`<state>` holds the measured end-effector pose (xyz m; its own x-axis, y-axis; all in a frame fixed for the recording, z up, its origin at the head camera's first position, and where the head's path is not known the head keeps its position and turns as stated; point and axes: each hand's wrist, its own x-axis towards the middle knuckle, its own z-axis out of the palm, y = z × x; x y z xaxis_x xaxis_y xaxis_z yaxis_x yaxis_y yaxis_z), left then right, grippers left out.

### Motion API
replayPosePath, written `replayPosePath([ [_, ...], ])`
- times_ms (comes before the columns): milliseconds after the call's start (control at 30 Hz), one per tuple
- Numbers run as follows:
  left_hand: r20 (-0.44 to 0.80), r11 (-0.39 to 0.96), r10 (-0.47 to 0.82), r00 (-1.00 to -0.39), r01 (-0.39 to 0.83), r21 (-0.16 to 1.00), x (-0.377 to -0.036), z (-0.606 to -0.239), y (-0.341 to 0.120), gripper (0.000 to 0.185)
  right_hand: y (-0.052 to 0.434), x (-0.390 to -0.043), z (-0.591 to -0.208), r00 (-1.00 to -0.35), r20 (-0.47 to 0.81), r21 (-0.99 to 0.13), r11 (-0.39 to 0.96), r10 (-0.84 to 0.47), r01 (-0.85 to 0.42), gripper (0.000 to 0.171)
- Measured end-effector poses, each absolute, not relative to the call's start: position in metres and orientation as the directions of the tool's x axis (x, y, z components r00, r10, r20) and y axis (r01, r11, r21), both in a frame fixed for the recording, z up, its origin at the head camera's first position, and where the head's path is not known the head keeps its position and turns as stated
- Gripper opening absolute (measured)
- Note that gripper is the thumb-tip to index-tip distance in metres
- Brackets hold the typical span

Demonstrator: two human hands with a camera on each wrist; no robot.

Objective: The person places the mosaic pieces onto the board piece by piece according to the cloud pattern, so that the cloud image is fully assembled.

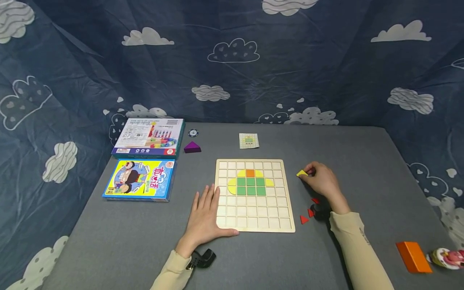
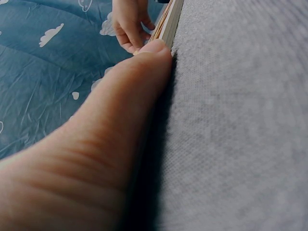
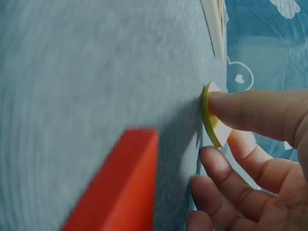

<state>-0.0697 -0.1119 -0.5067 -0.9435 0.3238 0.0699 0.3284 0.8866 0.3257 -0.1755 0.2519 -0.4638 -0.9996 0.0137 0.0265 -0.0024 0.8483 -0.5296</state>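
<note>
A wooden grid board (image 1: 255,212) lies on the grey table with green squares (image 1: 251,186), an orange square (image 1: 250,173) and several yellow curved pieces (image 1: 232,186) on it. My left hand (image 1: 204,219) rests at its near left corner, fingers straight along the left side and thumb at the front edge. Right of the board, my right hand (image 1: 322,181) pinches a yellow quarter-circle piece (image 3: 207,115) between thumb and finger, close to the tabletop. Small red triangles (image 1: 303,220) lie by the right wrist; one red piece (image 3: 120,187) looms large in the right wrist view.
Two boxes (image 1: 139,181) sit at the left. Behind the board are a pattern card (image 1: 249,140), a purple triangular block (image 1: 192,148) and a round chip (image 1: 193,133). An orange block (image 1: 413,257) and a figurine (image 1: 449,257) stand at the near right.
</note>
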Motion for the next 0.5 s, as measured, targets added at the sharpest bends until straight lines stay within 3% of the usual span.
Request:
replayPosePath([
  [500,0.066,0.887,0.323,-0.944,0.327,0.326,-0.070,-0.507,-0.113,0.132,0.240,-0.172,-0.463,-0.999,0.053,-0.630,0.776,-0.010,-0.041,0.015],
])
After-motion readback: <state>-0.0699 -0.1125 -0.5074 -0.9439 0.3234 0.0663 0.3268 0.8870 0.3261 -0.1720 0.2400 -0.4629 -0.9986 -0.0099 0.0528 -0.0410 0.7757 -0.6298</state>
